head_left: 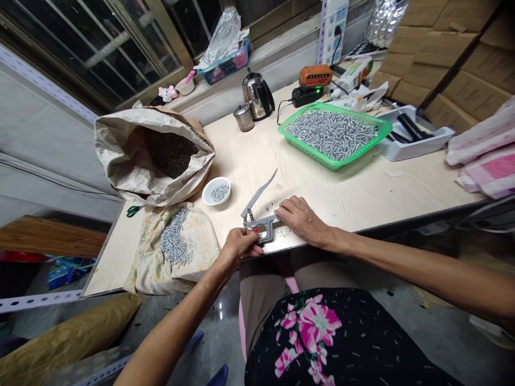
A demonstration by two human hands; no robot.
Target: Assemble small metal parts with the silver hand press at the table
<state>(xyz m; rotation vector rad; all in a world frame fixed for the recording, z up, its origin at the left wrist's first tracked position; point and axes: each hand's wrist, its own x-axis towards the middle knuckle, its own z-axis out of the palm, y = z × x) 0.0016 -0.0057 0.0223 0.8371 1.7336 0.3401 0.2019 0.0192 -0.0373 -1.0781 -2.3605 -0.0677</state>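
A grey metal hand tool (265, 231) lies at the table's front edge, with a round opening in its body, a coil spring and a long curved lever (259, 194) raised away from me. My left hand (240, 244) is closed at its left end, near a small red part (256, 230). My right hand (301, 217) is closed, fingertips on the tool's right end; whether a small piece is pinched there is hidden. Beyond my left hand stands a white bowl (206, 196) of small silvery metal pins. More pins (176, 238) lie on a patterned cloth (203, 236).
A large paper sack (120, 145) of dark small pieces stands at left. A green basket (338, 164) full of metal pins is at back right, beside a grey tray (410, 152). A kettle (254, 94), a lidded metal cup (243, 119) and a battery on a charger (308, 96) stand behind.
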